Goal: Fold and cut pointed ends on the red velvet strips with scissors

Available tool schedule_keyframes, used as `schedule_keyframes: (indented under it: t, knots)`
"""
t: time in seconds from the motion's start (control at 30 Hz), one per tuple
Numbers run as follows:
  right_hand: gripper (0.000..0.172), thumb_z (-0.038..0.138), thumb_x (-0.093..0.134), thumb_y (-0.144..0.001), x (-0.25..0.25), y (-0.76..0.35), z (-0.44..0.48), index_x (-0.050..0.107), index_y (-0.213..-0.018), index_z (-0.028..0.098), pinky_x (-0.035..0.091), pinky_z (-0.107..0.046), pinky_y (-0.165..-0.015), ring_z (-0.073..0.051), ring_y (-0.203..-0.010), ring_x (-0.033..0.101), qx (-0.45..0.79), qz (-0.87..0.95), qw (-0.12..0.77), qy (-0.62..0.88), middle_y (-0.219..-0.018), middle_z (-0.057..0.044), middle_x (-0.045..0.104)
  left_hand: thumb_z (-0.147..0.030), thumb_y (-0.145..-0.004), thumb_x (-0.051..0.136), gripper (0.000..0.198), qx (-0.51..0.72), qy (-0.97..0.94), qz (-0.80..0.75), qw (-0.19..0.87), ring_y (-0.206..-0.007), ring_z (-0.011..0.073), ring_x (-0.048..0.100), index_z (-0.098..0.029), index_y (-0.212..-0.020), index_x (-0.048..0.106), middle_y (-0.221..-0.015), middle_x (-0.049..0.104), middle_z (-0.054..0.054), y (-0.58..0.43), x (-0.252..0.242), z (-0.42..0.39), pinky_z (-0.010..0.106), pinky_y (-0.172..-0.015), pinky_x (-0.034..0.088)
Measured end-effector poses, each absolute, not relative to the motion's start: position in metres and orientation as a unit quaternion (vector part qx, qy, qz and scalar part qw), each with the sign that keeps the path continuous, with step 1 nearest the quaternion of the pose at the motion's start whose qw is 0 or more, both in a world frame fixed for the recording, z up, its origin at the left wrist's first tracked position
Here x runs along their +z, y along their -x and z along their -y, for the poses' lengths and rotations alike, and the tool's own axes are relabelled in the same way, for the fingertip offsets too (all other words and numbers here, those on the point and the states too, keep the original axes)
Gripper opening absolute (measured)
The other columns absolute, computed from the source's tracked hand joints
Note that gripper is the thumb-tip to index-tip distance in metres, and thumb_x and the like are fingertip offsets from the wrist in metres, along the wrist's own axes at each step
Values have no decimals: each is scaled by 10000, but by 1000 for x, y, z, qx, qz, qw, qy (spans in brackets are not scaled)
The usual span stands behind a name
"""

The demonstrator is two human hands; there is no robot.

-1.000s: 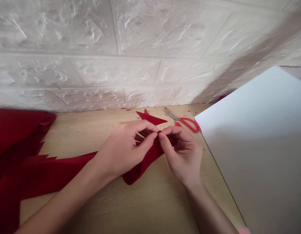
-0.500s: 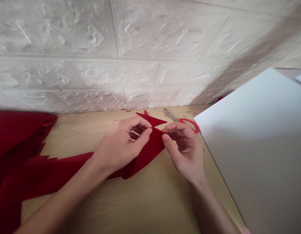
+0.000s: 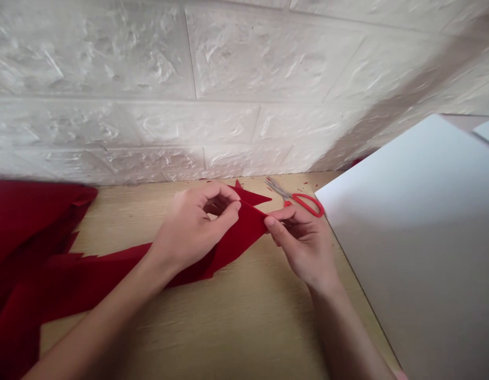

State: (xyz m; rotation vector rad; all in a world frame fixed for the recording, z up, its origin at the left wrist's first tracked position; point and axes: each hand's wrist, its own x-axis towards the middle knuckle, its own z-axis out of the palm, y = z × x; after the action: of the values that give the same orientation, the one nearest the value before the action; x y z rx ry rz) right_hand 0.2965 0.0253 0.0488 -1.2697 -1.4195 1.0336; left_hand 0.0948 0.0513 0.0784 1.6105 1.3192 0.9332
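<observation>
A long strip of red felt (image 3: pixel 236 237) with zigzag-cut edges runs from a heap at the left of the table to a point between my hands. My left hand (image 3: pixel 192 227) curls over the strip, with its thumb and fingertips pressed on the material. My right hand (image 3: pixel 303 243) pinches the strip's pointed end (image 3: pixel 260 219) between thumb and forefinger. A separate pointed red piece (image 3: pixel 252 197) sticks out behind the strip, partly hidden by my left hand. Just beyond my right hand lie red-handled scissors (image 3: pixel 303 203), not touching it.
A heap of red felt (image 3: pixel 30 227) covers the left end of the light wooden table (image 3: pixel 244 327). A large white board (image 3: pixel 406 248) leans over the right side. Small red scraps lie near a white textured brick wall (image 3: pixel 189 68) along the back edge.
My hands have moved apart from their close pinch. The folded red end has spread flatter between them, and the view has shifted slightly.
</observation>
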Motion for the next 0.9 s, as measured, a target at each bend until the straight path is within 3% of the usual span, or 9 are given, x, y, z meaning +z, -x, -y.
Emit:
schedule_keyframes:
  t: [0.1,0.2,0.3,0.43,0.67,0.8,0.9]
  knots:
    - [136,349,686,-929,61,-300,-23,675,-958,216,513,-285,-620,-151,-737,652,308,666,429,526,-945,-41,740,-258,-886,635,98,357,-679,-507,392,-736,96,648,-208,-866,718,-858,752,-22,-95,83,-48,170,-577,476]
    - [200,349,634,-976,78,-303,-26,649,-1124,215,498,-294,-691,-171,-840,656,169,768,373,493,-983,-42,730,-234,-909,605,120,339,-706,-473,402,-739,83,633,-207,-865,714,-852,745,-35,-99,90,-44,154,-599,483]
    - [225,352,503,-1056,90,-304,-33,657,-1002,197,461,-293,-706,-162,-785,636,98,844,298,436,-853,-26,715,-241,-924,599,135,338,-703,-457,428,-731,73,621,-206,-847,704,-843,732,-45,-103,95,-41,140,-601,482]
    - [343,326,428,-1093,89,-305,-44,643,-869,181,385,-276,-609,-137,-639,577,19,888,245,388,-731,-10,684,-237,-906,613,129,341,-681,-452,464,-707,78,616,-208,-820,705,-802,716,-47,-106,99,-40,148,-589,477]
    - [419,311,377,-1111,78,-301,-45,590,-770,195,331,-256,-544,-110,-523,466,-60,887,289,354,-597,29,588,-277,-898,646,122,328,-664,-460,489,-714,106,639,-211,-838,729,-814,727,-21,-101,98,-42,195,-595,488]
    - [393,295,407,-1097,96,-299,-37,575,-751,213,319,-261,-534,-107,-513,441,-68,865,303,393,-591,34,569,-415,-960,587,225,328,-677,-426,503,-920,153,694,-244,-1051,701,-1050,749,9,-94,104,-40,241,-744,547]
    - [407,326,413,-1087,125,-298,-28,585,-731,229,304,-276,-529,-109,-496,400,-85,852,273,439,-569,32,529,-486,-895,675,343,269,-729,-407,481,-944,183,707,-289,-1176,678,-1129,749,3,-93,123,-37,260,-746,549]
